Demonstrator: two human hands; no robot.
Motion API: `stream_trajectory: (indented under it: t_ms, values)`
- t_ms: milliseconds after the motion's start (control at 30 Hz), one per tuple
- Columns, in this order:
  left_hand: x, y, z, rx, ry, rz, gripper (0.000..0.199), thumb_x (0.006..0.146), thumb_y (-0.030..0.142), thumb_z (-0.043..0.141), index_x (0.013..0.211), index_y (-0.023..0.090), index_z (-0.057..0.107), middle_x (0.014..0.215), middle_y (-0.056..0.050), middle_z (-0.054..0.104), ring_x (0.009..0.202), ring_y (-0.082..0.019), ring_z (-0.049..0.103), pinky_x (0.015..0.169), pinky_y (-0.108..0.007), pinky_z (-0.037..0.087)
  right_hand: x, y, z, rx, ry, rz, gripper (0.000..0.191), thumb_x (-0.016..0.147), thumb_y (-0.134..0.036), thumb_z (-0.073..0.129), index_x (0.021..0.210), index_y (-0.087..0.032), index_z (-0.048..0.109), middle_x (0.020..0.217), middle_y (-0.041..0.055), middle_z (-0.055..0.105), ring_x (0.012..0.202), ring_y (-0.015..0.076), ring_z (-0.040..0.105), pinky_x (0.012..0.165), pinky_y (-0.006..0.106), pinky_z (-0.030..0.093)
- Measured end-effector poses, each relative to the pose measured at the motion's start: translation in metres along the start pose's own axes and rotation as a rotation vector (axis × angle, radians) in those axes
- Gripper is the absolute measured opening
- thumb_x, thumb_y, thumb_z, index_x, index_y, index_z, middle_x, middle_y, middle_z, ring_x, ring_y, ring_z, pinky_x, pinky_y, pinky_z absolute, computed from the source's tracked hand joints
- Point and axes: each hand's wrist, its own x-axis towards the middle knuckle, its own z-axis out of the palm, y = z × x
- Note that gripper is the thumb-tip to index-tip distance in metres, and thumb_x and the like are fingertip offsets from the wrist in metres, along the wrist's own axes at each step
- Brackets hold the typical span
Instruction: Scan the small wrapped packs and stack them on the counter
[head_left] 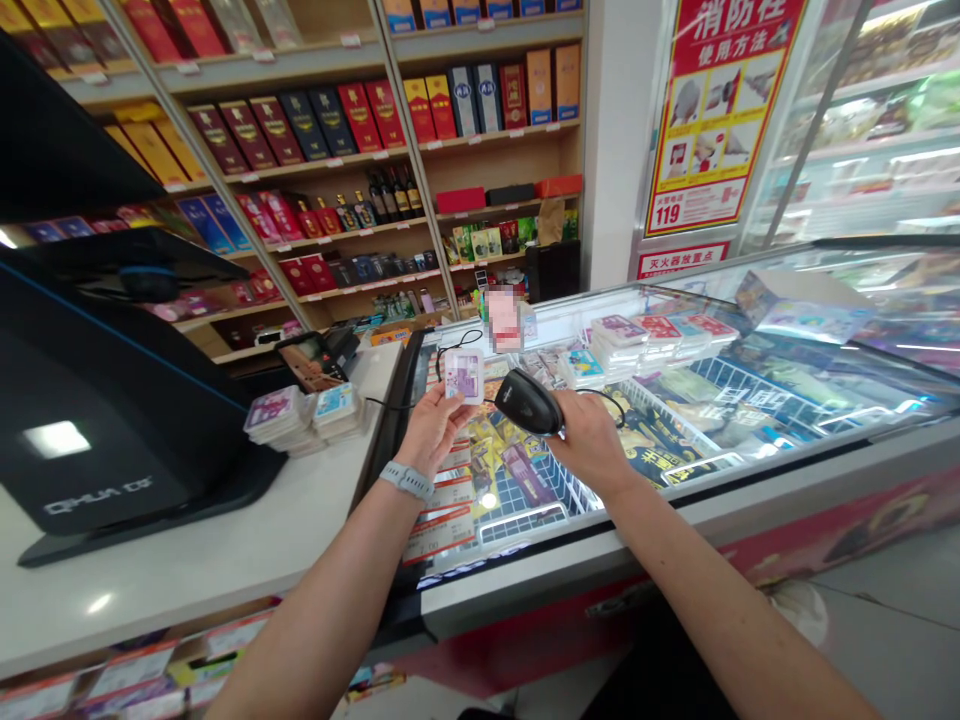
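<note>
Between the thumb and fingers of my left hand (431,430) is a small flat white pack with a purple picture (463,377), held upright above the freezer's glass top. My right hand (592,440) is wrapped round the handle of a black barcode scanner (527,402), whose head points left toward the pack. A thin black cable (390,405) runs by the scanner. To the left, on the counter, stand stacks of similar packs, one purple-topped (271,408) and one blue-topped (335,402). More stacked packs (619,335) with purple, red and blue tops lie on the freezer's far side.
A black checkout terminal (112,420) rises from the white counter (187,540) at left. The chest freezer (570,560) holds wire baskets of wrapped goods under glass. An opened carton (806,305) lies on its far right. Shelves of boxed bottles (322,125) stand behind.
</note>
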Motion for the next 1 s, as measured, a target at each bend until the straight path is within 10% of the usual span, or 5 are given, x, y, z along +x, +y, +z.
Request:
stream_trajectory:
  t_ms: [533,1000]
  values:
    - [0.006,-0.007,-0.003,0.247,0.111,0.283,0.063,0.063,0.018,0.074,0.123,0.020,0.055,0.103,-0.008,0.070,0.091,-0.020,0.068,0.082,-0.038,0.056,0.000,0.002,0.001,-0.021,0.002,-0.009,0.026,0.075,-0.016,0.053,0.100,-0.017,0.055,0.090,0.0079,0.065,0.082,0.0247,0.057,0.077,0.036,0.039]
    - [0.007,-0.005,-0.005,0.239,0.185,0.291,0.037,0.063,0.021,0.075,0.097,0.015,0.061,0.087,-0.005,0.071,0.077,-0.014,0.066,0.075,-0.029,0.054,0.001,0.000,0.000,-0.009,-0.004,0.006,0.023,0.074,-0.014,0.053,0.096,-0.018,0.054,0.088,0.0080,0.065,0.082,0.0252,0.057,0.077,0.036,0.039]
